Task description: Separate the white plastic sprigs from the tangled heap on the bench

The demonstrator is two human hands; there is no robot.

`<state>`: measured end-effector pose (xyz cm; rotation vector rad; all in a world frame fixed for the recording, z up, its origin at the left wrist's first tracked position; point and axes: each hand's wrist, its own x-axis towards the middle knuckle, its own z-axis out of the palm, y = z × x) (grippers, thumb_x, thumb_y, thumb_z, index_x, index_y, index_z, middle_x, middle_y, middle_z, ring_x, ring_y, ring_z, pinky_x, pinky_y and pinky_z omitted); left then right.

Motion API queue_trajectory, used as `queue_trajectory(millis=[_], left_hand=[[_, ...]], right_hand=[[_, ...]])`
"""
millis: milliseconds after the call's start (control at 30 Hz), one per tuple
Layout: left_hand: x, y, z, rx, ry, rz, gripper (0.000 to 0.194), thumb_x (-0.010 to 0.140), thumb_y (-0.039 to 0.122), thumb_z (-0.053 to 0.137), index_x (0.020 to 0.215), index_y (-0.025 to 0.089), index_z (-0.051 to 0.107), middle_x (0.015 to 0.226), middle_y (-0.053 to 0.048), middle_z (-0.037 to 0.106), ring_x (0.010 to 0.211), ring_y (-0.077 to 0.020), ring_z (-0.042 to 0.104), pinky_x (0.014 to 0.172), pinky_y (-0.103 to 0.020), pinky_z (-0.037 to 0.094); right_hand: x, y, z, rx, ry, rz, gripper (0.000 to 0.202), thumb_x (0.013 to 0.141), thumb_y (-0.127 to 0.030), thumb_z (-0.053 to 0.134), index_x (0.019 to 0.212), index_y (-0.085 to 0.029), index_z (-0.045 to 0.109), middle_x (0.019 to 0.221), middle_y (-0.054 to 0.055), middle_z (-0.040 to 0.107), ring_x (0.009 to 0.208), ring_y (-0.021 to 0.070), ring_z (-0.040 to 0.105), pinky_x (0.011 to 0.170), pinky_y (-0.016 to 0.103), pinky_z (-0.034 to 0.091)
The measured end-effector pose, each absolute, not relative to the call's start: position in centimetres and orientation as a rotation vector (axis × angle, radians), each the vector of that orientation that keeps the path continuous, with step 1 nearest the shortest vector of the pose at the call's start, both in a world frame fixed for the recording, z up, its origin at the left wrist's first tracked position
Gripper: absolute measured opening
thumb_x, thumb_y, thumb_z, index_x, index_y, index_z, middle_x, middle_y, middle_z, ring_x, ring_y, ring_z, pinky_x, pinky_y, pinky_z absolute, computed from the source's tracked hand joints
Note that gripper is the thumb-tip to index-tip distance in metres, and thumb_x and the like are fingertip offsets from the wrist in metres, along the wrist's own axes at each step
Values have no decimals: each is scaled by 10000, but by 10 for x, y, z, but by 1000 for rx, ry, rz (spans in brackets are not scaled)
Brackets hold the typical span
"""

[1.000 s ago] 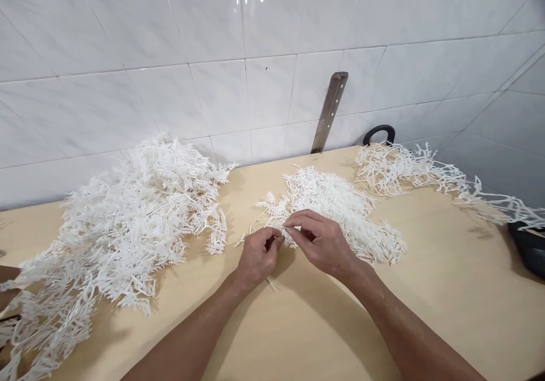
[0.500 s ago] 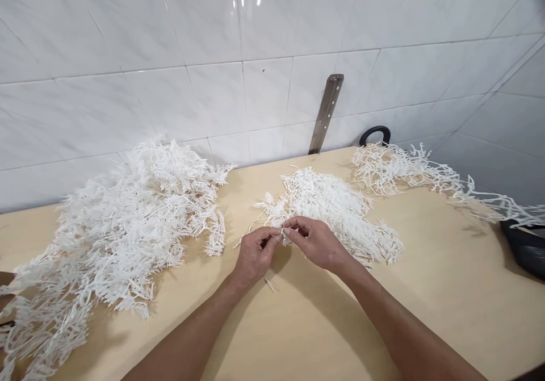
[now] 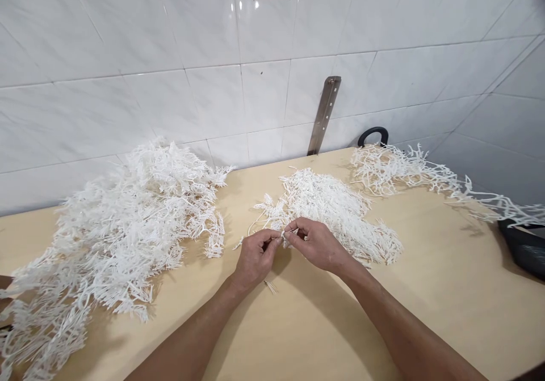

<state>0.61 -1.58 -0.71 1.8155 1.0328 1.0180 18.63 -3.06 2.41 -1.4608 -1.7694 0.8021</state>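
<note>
Together, my left hand (image 3: 254,257) and right hand (image 3: 314,245) pinched a small white piece (image 3: 284,237). Just behind them, a pile of white sprigs (image 3: 326,196) lay on the tabletop (image 3: 289,335)

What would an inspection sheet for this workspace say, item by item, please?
Surface: wooden-looking table, pale.
Job's things: small white piece between the fingertips; left pile, middle pile and right pile of branching white strands.
Clutter: loose white bits near the left hand; black object at right, unidentified.
Hands: left hand and right hand both pinching the small piece.
Cables: nothing seen.
Surroundings: tiled wall; metal strip against it; black curved handle behind the right pile.
</note>
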Motion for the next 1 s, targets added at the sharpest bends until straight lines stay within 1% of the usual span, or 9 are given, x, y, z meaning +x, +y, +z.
queue_trajectory(millis=[133,300,433,633,700,767,867,900,1000], left_hand=[[6,-18,-3,1830,1053,970,203,893,289,529,833,179,688,671,0,609,585,-115,473,565,-232,368],[6,-18,0,1860,1084,917,157,853,243,517,725,185,587,598,32,511,545,-104,409,538,-227,322],[6,-15,1,1881,1094,905,132,823,189,490,707,188,553,587,39,490,549,-106,401,543,-229,311],[3,-14,-3,1877,1077,940,119,805,156,487,722,186,567,594,43,498,560,-104,410,558,-224,322],[3,-15,-6,1846,1053,947,114,802,153,492,719,183,564,611,37,511,575,-104,422,563,-221,328],[3,-16,-8,1784,1032,955,120,821,182,503,719,179,564,620,31,519,582,-105,432,564,-221,338],[5,-16,-8,1709,1031,983,165,858,250,522,729,170,588,627,21,528,589,-107,447,568,-225,352],[5,-16,-8,1702,1037,994,178,864,262,527,730,168,597,627,20,527,589,-106,446,568,-226,353],[6,-16,-7,1708,1052,1025,185,868,267,537,738,164,618,633,20,531,587,-102,441,568,-224,352]], right_hand=[[185,-31,25,-1504,-1794,733,137,859,-237,542,816,-208,668,801,15,690,680,155,607,623,282,463],[176,-33,17,-1552,-1928,389,148,875,-146,511,807,-195,633,858,38,662,690,153,590,616,275,428],[166,-32,7,-1556,-1963,161,128,882,-140,510,806,-189,601,853,55,645,673,156,573,591,273,401],[171,-24,0,-1573,-1758,111,140,815,-139,542,693,-208,532,698,27,578,604,160,530,580,285,405],[183,-20,2,-1567,-1691,34,152,818,-141,521,683,-211,513,693,35,563,609,169,520,581,295,411],[200,-17,5,-1585,-1619,-32,131,841,-172,522,717,-209,528,719,41,574,607,169,515,596,307,423],[226,-13,12,-1702,-1465,-132,53,861,-230,546,833,-196,576,797,63,617,616,177,529,648,347,448],[233,-12,15,-1734,-1425,-178,66,849,-214,546,892,-185,588,854,87,630,652,191,550,658,359,455],[242,-15,22,-1728,-1379,-286,261,807,-134,524,1058,-143,597,1100,177,614,778,224,593,659,371,485]])
